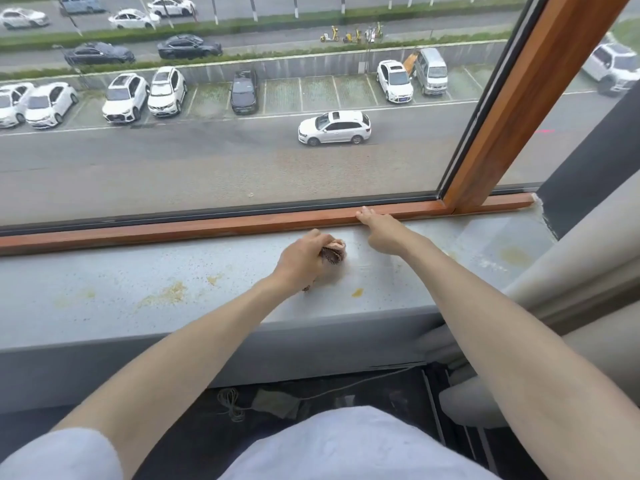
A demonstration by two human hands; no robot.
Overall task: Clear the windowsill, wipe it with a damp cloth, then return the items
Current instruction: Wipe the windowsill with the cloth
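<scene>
Several yellowish stains (166, 294) mark the windowsill (86, 306) at left, unwiped. Wiping step under way: left hand (301, 258) clutches the bunched cloth (334, 252) mid-sill, pressed down. Right hand (379, 233), fingers straight and holding nothing, braces on the wooden frame (207, 230). Next probably needs firm strokes over the stains. The curtain (571, 258) crowds the far-right blot (514, 254).

Two hands: left (299, 259), right (379, 233); one cloth (334, 251); one windowsill (138, 271).
</scene>
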